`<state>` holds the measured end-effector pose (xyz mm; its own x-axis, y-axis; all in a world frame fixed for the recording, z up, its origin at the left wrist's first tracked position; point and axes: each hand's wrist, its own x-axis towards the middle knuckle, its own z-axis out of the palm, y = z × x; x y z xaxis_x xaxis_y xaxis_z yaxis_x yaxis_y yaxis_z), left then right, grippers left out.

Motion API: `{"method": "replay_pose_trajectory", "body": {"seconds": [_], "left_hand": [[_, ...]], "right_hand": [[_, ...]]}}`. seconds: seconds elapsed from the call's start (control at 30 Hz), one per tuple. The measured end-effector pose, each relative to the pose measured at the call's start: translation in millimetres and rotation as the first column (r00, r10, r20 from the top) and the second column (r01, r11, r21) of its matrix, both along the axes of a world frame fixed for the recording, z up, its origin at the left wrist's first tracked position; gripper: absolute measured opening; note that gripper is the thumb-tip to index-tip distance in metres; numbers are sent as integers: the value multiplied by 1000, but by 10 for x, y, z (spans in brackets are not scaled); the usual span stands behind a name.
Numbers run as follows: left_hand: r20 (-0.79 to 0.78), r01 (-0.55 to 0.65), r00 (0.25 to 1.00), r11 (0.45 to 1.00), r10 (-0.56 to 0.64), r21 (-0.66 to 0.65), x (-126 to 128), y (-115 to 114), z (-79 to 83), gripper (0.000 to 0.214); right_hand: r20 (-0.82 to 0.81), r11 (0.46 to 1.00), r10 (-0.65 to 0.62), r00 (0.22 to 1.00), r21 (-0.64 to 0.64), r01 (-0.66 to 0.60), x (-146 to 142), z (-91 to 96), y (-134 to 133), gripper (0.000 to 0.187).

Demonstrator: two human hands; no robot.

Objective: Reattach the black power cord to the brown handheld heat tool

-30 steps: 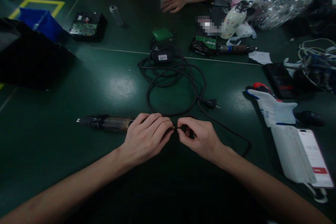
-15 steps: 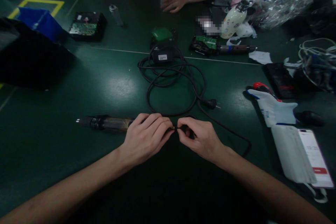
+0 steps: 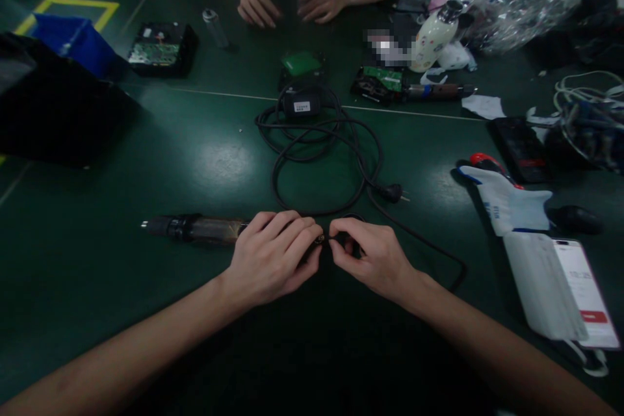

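Note:
A dark electric screwdriver lies on the green table, its bit end pointing left. My left hand is wrapped over its right end. Just to the right, my right hand pinches the connector of a black cable against the screwdriver's end socket. The cable runs off right, loops back across the table to a black power adapter, and a two-pin plug lies loose in the middle.
Another person's hands rest at the far edge. Circuit boards, a second screwdriver, a white bottle, a blue bin, a black box, a glove and a phone lie around.
My hands have barely moved; my left fingers closed slightly toward the connector. The other person's left-side hand has come down flat onto the table.

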<state>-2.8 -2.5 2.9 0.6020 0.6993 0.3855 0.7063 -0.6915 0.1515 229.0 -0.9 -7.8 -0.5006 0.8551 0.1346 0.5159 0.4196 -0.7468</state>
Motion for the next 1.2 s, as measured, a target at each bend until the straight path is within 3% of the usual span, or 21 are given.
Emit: {"method": "replay_pose_trajectory", "body": {"seconds": [1.2], "left_hand": [[-24,-10,1000,1000,11,21,-10,8,-20,16]], "right_hand": [[2,1000,5,1000,-8,-5,-6,26,2,12]]}}
